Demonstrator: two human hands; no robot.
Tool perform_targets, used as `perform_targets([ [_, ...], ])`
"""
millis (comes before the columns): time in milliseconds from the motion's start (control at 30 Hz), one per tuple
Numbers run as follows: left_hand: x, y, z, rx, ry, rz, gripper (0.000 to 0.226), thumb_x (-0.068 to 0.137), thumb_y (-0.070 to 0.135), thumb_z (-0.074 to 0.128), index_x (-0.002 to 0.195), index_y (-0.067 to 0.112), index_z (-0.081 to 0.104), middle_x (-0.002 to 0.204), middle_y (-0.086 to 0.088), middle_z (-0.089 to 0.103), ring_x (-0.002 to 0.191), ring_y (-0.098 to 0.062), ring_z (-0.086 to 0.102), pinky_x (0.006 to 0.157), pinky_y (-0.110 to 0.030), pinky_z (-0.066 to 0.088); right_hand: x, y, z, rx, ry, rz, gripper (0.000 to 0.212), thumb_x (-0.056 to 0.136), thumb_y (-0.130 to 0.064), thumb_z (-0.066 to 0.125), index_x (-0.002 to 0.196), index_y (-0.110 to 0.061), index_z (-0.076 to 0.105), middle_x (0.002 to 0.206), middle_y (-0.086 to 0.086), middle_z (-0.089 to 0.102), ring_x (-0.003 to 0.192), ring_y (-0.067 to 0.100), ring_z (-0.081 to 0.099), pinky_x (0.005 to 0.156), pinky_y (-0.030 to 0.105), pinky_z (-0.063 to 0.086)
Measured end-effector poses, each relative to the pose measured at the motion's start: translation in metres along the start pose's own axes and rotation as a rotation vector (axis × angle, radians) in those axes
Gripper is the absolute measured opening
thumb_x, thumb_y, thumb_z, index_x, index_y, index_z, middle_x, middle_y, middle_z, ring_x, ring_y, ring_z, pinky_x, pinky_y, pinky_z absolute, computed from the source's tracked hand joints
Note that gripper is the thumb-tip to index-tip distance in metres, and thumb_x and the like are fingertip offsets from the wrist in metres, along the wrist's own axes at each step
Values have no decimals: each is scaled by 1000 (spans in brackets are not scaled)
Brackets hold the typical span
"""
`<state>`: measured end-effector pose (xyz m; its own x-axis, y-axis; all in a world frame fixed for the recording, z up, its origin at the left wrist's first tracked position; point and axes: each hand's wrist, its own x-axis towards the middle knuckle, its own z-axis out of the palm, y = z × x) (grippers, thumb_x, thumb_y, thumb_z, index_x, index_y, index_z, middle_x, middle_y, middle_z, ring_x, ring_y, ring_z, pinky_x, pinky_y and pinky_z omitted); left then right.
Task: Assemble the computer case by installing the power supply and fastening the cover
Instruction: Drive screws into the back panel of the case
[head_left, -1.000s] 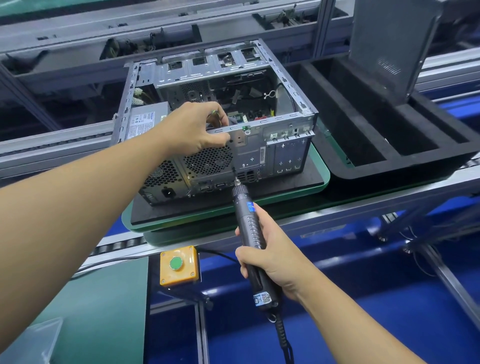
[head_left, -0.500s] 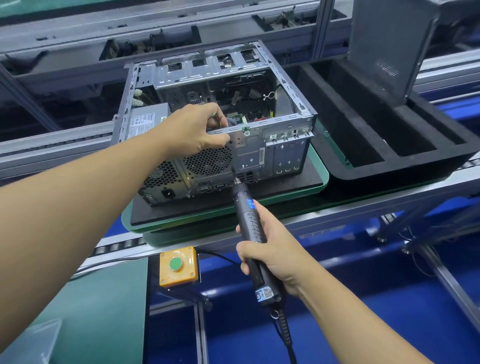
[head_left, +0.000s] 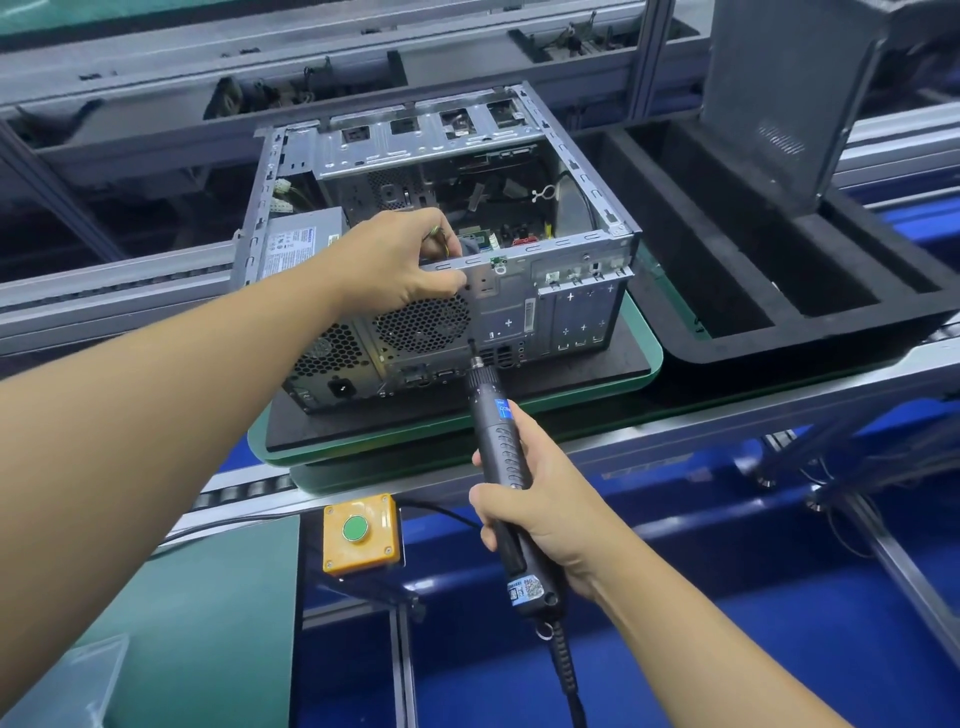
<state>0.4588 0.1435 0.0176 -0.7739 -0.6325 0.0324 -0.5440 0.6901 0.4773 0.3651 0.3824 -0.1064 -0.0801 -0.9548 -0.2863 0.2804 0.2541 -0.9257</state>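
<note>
At twelve o'clock on the conveyor (head_left: 727, 410), the case (head_left: 566, 171) lies on its side on a green pallet (head_left: 647, 358), open face up and rear panel toward the person. The power supply (head_left: 319, 221) sits inside at its nine o'clock corner. The left hand (head_left: 400, 265) is curled over the case's top rear edge, thumb pressed on the back face. At five o'clock the right hand (head_left: 540, 509) wraps a screwdriver (head_left: 498, 447), whose bit points at the panel just below the fan grille (head_left: 421, 325); I cannot tell whether it touches. The case looks like stiff sheet steel, probably weighty with thin sharp edges, so the folded rim is the place to hold, not the boards or cables within. The cover (head_left: 789, 104), upright at two o'clock in a foam tray (head_left: 779, 332), likely flexes, so both long edges suit it. The supply's label (head_left: 285, 252) is too fine to read; a blue sticker (head_left: 503, 409) on the screwdriver shows "CO"; a QR label (head_left: 525, 590) sits near its butt.
</note>
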Motion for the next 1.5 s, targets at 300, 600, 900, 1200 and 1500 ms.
perform_targets([
  [300, -5, 1, 1, 10, 9, 12, 19, 85, 44, 68, 96, 37, 54, 77, 15, 58, 51, 3, 48, 54, -22, 35, -14, 9, -18, -73, 3, -18, 83, 77, -24, 80, 141, -62, 42, 105, -3, 65, 67, 24, 63, 67, 38, 57],
  [600, -11, 5, 1, 139, -18, -28, 36, 76, 46, 69, 104, 43, 46, 58, 10, 55, 52, 1, 51, 49, -28, 35, -47, -30, -42, -183, -6, -23, 84, 76, -29, 79, 138, -69, 39, 109, -10, 66, 66, 25, 65, 68, 35, 57],
  [900, -20, 29, -15, -188, 167, -94, 58, 83, 52, 72, 131, 38, 43, 134, 17, 53, 120, -2, 51, 101, -28, 39, -72, -97, -83, -155, 50, -91, 85, 80, -19, 76, 146, -59, 38, 99, -3, 70, 66, 29, 62, 65, 37, 55],
  [1200, 17, 123, -2, -333, 310, -9, 10, 101, 23, 56, 96, 25, 65, 74, 12, 72, 60, -2, 64, 59, -14, 46, -69, -156, -128, -93, 162, -136, 94, 73, -11, 80, 151, -47, 41, 106, 1, 68, 67, 27, 60, 63, 37, 56],
  [1500, 103, 174, 51, -456, -23, 63, 43, 91, -10, 41, 90, 21, 70, 89, 3, 74, 78, 5, 66, 75, -15, 48, -42, -179, -183, -74, 383, -171, 86, 68, -9, 77, 143, -43, 51, 107, 6, 64, 70, 23, 61, 57, 35, 55],
])
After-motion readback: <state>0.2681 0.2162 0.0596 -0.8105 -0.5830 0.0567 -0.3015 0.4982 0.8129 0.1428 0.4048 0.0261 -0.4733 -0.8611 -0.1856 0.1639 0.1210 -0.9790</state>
